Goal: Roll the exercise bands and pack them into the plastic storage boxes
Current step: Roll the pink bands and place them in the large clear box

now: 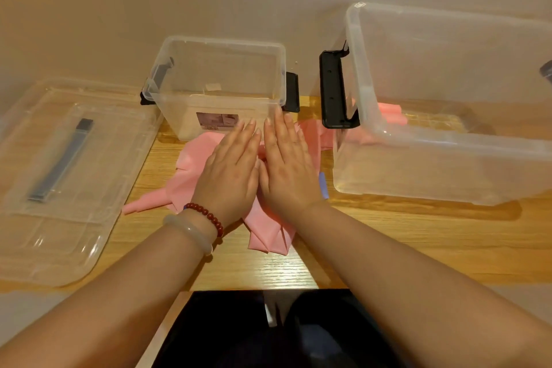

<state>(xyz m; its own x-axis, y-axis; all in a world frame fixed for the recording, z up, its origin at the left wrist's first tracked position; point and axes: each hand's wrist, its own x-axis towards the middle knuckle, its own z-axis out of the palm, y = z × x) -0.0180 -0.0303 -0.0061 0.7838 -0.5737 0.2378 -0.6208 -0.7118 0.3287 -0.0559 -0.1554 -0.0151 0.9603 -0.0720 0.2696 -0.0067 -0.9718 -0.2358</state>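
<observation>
A crumpled pink exercise band point(191, 158) lies on the wooden table point(388, 236) in front of a small clear storage box point(167, 75). My left hand point(231, 169) and my right hand point(288, 164) lie side by side, flat on the band with straight fingers, pressing it down. A large clear storage box point(448, 164) stands to the right, with a rolled pink band point(391, 116) inside it. A bit of blue point(323, 185) peeks out beside my right hand; I cannot tell what it is.
A clear lid point(44, 188) with a grey handle lies at the left of the table. Black latches stick out from both boxes between them. A wall stands right behind the boxes. My dark-clothed lap is below the table's front edge.
</observation>
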